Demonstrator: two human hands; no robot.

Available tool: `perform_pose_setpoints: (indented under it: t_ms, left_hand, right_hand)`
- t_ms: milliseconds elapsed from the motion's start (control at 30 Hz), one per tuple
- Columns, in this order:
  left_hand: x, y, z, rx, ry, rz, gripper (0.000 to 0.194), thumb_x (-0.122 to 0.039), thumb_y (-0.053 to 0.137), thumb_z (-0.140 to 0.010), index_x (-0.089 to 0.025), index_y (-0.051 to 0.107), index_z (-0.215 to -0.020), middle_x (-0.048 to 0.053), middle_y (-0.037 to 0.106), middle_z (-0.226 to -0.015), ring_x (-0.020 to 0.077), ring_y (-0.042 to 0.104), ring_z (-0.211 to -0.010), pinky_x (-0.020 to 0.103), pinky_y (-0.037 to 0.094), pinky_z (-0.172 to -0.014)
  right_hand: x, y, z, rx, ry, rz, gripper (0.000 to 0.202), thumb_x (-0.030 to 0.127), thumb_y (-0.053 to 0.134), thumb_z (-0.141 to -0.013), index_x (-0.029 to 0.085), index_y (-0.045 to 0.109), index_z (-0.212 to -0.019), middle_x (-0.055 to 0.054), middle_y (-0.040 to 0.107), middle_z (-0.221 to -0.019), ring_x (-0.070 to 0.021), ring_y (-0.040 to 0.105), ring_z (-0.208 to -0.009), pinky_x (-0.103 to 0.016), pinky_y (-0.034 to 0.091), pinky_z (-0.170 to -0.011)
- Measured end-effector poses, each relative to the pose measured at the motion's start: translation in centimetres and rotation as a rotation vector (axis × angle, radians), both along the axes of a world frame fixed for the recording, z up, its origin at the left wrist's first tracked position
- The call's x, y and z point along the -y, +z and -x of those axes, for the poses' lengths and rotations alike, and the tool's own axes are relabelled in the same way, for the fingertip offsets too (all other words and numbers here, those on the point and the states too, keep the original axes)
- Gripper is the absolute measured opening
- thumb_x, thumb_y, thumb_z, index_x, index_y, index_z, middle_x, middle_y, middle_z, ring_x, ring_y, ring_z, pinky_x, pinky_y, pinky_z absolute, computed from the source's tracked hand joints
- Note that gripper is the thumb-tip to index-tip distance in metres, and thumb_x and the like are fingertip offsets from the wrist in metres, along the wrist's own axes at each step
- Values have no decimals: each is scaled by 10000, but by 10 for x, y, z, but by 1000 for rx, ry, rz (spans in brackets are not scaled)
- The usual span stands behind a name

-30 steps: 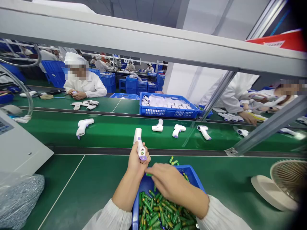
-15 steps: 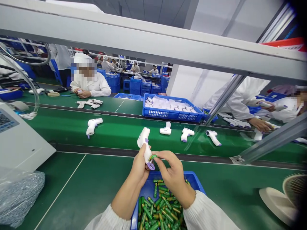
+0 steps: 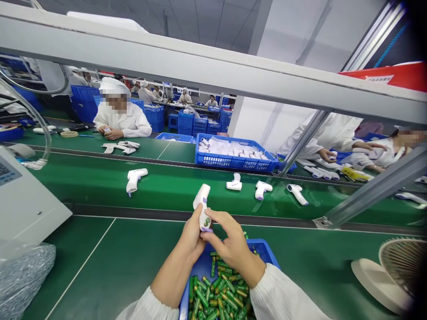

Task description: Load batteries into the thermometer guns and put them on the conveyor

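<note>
A white infrared thermometer (image 3: pixel 202 198) with purple trim is gripped by its handle in my left hand (image 3: pixel 190 238). Its handle end faces me, and the green ends of batteries (image 3: pixel 207 222) show inside the opening. The purple battery cover (image 3: pixel 206 230) hangs open at the lower edge. My right hand (image 3: pixel 232 240) has its index finger against the handle and its thumb at the cover, closed around that end. Below both hands sits a blue bin (image 3: pixel 267 251) holding many green-and-gold batteries (image 3: pixel 216 289), partly hidden by my wrists.
Several more thermometers (image 3: pixel 263 190) lie on the green conveyor belt (image 3: pixel 173 182) ahead. Beyond it is a blue crate (image 3: pixel 233 160) of thermometers. A metal post (image 3: pixel 300 146) and a fan (image 3: pixel 376 284) stand right. Bubble wrap (image 3: pixel 30 280) lies left. Co-workers sit across.
The battery that my right fingers held has gone into the thermometer's handle. Those fingers have shifted to the handle end and cover. Across the belt, a co-worker's hands at right have moved.
</note>
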State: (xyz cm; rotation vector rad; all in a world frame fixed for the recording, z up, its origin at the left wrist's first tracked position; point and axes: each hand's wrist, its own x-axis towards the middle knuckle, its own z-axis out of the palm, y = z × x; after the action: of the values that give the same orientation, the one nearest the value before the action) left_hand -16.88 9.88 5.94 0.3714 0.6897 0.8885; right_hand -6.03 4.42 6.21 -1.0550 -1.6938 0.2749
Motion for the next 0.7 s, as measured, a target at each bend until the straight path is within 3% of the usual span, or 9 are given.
perform_pose_setpoints:
  t_ms: [100, 200, 367, 433, 533, 633, 700]
  left_hand:
    - [2, 2, -2, -3, -37, -47, 403, -491, 646, -805, -134, 510, -678, -66, 347, -423, 26, 252, -315, 148, 181, -318]
    - [6, 4, -2, -28, -2, -66, 412, -487, 675, -775, -144, 485, -650, -78, 317, -407, 24, 242, -310, 144, 175, -316]
    - [4, 3, -2, -98, 45, -35, 387, -489, 667, -762, -159, 477, -689, -89, 310, -415, 33, 236, -313, 147, 166, -324]
    - [-14, 1, -2, -202, 0, -125, 404, -523, 662, -751, -162, 486, -713, -82, 336, -438, 37, 232, -324, 158, 168, -342]
    - [-62, -2, -1, -555, -40, -306, 381, -490, 679, -741, -167, 484, -685, -56, 373, -476, 57, 251, -353, 187, 173, -395]
    - [-117, -1, 17, -778, 28, -371, 331, -324, 704, -723, -188, 432, -594, -35, 351, -475, 126, 370, -422, 222, 211, -467]
    - [-144, 0, 43, -856, 128, -390, 315, -197, 676, -708, -201, 385, -586, -15, 359, -511, 206, 487, -570, 243, 260, -535]
  right_hand:
    - [-3, -3, 5, -180, -52, 58, 172, 230, 587, -917, 247, 683, -1059, -61, 696, -1017, -213, 646, -932, -351, 519, -819]
    - [-6, -4, 11, -323, 16, 84, 91, 213, 622, -888, 229, 711, -900, -65, 703, -984, -218, 652, -942, -365, 510, -843]
    - [-11, -10, 12, -344, -6, 91, 43, 217, 665, -852, 219, 707, -845, -71, 704, -1006, -223, 641, -971, -401, 476, -899]
    - [-11, -11, 9, -295, -42, 106, 103, 238, 646, -864, 221, 711, -943, -78, 689, -1042, -218, 628, -978, -368, 495, -843]
    - [-6, -11, 6, -205, -153, 97, 227, 256, 575, -903, 221, 662, -1109, -72, 662, -1003, -191, 613, -881, -299, 489, -702]
    - [0, -10, 7, -116, -172, 125, 190, 251, 552, -911, 212, 664, -1060, -35, 657, -844, -156, 589, -712, -266, 456, -639]
    - [2, -10, 9, -45, -120, 185, 139, 255, 559, -909, 208, 679, -962, -11, 651, -760, -137, 567, -627, -245, 431, -594]
